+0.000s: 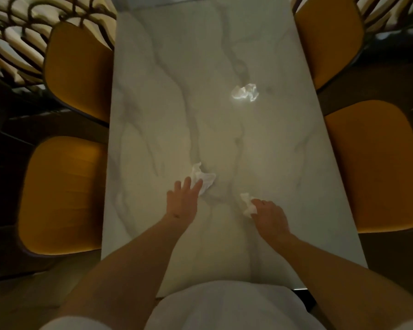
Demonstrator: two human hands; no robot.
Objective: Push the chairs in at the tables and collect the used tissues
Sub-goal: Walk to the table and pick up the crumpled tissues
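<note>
Three tissues lie on the table (284, 163): the left hand (182, 201), fingers spread flat, touches the near-left tissue (204, 178), and the right hand (268, 216) pinches the near-right tissue (248, 206). Best practice would be to close the left fingers fully before lifting, then collect the far tissue (245, 92).

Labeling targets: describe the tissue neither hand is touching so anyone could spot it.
Start at the marble table flanked by yellow chairs. Past both hands, up the middle and slightly right, lies the far tissue, a bright crumpled ball. Unlike the two nearer tissues, no hand is near it and it sits alone, brightly lit.
</note>
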